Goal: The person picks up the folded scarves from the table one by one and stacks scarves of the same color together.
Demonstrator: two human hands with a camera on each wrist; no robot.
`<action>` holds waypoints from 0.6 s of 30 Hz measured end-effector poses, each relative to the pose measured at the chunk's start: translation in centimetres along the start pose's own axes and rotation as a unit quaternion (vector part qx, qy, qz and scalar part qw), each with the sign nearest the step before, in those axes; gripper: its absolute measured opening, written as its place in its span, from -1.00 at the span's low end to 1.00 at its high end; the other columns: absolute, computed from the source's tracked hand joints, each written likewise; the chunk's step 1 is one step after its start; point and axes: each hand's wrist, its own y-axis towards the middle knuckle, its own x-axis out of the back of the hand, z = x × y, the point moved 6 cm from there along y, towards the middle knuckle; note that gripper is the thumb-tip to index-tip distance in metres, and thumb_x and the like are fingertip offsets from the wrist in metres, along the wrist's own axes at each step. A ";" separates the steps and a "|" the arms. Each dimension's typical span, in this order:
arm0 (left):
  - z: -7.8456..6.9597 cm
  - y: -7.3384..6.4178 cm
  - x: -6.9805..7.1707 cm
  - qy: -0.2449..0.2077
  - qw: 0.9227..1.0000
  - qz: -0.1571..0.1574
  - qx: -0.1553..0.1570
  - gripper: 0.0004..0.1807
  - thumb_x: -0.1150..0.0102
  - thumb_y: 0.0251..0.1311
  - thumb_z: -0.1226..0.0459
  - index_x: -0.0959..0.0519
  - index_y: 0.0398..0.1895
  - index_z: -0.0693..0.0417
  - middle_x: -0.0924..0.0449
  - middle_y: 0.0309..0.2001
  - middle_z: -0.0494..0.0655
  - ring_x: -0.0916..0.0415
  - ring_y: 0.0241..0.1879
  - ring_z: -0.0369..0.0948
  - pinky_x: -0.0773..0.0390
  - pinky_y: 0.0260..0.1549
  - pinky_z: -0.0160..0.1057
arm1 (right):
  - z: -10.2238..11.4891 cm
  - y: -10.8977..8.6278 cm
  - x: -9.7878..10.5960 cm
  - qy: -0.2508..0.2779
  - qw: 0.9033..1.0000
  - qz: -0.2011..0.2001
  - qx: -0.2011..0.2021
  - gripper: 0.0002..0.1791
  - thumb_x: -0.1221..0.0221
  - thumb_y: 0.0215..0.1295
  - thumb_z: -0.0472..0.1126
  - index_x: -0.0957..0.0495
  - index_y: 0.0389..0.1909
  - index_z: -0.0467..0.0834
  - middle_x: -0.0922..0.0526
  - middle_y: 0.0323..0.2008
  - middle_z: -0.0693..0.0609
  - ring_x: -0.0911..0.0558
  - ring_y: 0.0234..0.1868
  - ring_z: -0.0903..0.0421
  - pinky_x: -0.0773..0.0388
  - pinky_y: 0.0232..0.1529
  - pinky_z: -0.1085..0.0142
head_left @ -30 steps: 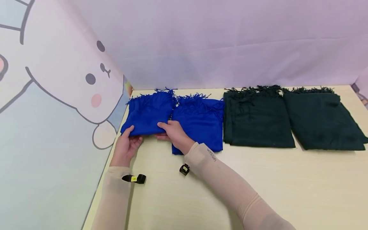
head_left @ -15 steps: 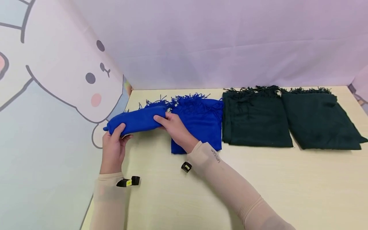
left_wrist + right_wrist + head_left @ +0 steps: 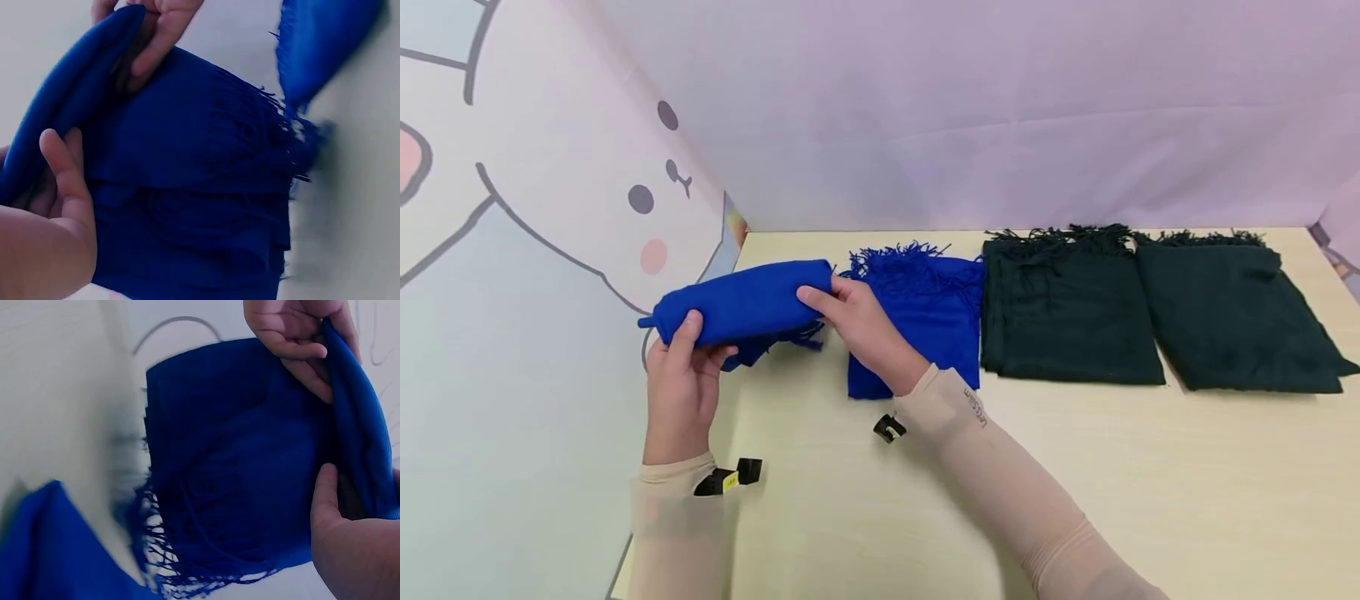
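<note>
Two blue scarves [image 3: 745, 300] [image 3: 936, 325], two dark green scarves [image 3: 1078, 321] [image 3: 1232, 321]

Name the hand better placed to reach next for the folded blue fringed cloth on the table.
Likely the right hand: it is nearer the folded blue cloth than the left hand. Both hold the raised blue fringed cloth, so the right would have to let go.

what looks like a staged filming corner, seen from where i stand: a creased lilac backdrop [image 3: 970, 108] rises behind the far edge of a pale table [image 3: 835, 500], a wall [image 3: 550, 400] printed with a cartoon animal [image 3: 572, 167] flanks its left edge, and small black cameras [image 3: 749, 471] sit at beige sleeves [image 3: 1000, 475].
</note>
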 end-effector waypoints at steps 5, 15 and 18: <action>-0.8 0.0 -2.2 -0.059 0.997 0.042 -0.008 -0.65 -0.07 0.45 0.33 -0.37 0.20 0.31 -0.58 -0.04 0.16 -0.64 -0.31 -0.10 -0.69 -0.43 -0.26 | 2.3 -0.4 0.9 -0.010 1.000 -0.001 0.016 -0.64 -0.19 0.43 -0.02 -0.65 0.06 -0.18 -0.57 -0.41 0.11 -0.47 -0.36 0.14 -0.47 -0.19 0.35; 0.1 1.9 -5.9 -0.167 0.976 0.122 0.067 -0.61 -0.03 0.48 0.29 -0.32 0.29 0.15 -0.55 0.05 0.09 -0.58 -0.24 -0.10 -0.67 -0.34 -0.22 | 5.7 -0.7 3.1 0.004 0.998 -0.016 0.057 -0.64 -0.18 0.44 -0.06 -0.62 0.05 -0.24 -0.60 0.11 -0.09 -0.56 0.20 0.04 -0.46 0.29 0.21; 0.3 2.5 -6.9 -0.177 0.971 0.140 0.081 -0.58 0.01 0.50 0.27 -0.30 0.35 0.12 -0.51 0.10 0.09 -0.56 -0.14 -0.07 -0.65 -0.13 -0.17 | 6.8 -0.7 3.5 -0.009 0.997 -0.027 0.074 -0.65 -0.18 0.44 -0.04 -0.62 0.01 -0.23 -0.60 0.06 -0.13 -0.57 0.19 0.01 -0.45 0.29 0.23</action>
